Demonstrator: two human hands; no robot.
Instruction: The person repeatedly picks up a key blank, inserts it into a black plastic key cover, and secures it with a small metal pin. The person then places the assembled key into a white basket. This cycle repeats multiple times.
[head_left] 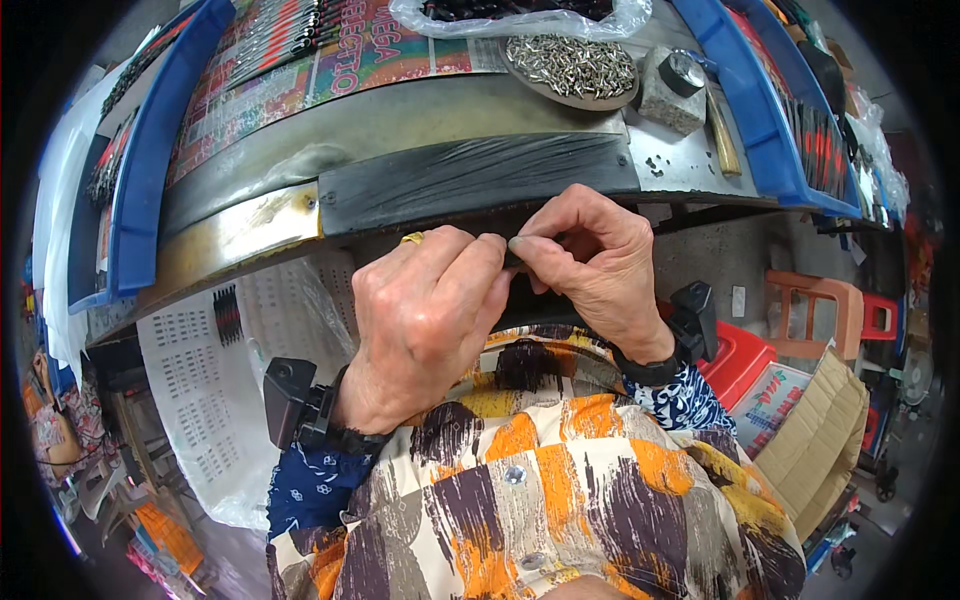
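Just off the front edge of the workbench, my left hand (425, 310) and my right hand (595, 265) meet fingertip to fingertip. The fingers of the left are curled in and closed, knuckles up, with a yellow ring on one. Thumb and forefinger of the right are pinched together beside it. A small dark thing (512, 258) shows between the fingertips; most of it is covered, so its kind cannot be made out. Nearest to both hands is the dark, scratched strip (475, 180) along the bench front.
On the bench stand a round dish of small metal rivets (530, 78), a stone block (668, 108), a hammer with wooden handle (722, 135) and a plastic bag of black parts (480, 27). Blue bins (150, 170) (745, 110) flank it. A red stool (735, 360) and cardboard (815, 440) are right.
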